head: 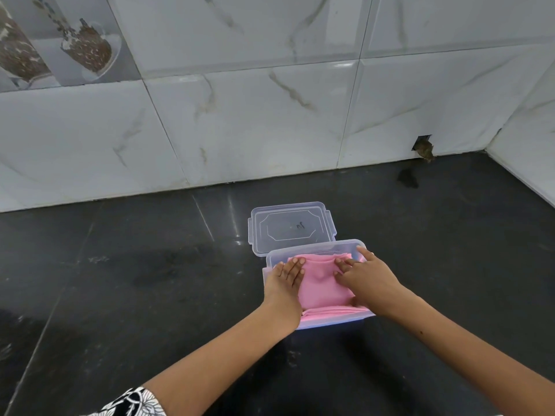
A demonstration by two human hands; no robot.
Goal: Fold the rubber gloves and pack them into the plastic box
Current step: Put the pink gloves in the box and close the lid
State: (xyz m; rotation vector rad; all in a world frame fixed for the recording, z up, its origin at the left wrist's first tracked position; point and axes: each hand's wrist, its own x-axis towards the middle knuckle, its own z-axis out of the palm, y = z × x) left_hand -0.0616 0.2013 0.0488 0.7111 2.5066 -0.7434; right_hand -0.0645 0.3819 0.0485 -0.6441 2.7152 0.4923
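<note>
Folded pink rubber gloves lie inside a clear plastic box on the dark countertop. My left hand presses flat on the left side of the gloves, fingers straight. On the right side, my right hand presses down with spread fingers, its index finger reaching to the box's far right corner. The box's clear lid lies flat just behind the box.
The dark stone countertop extends left and right of the box. A white marble-tiled wall rises behind it and meets another wall at the right corner. A small hole with debris sits at the wall base, back right.
</note>
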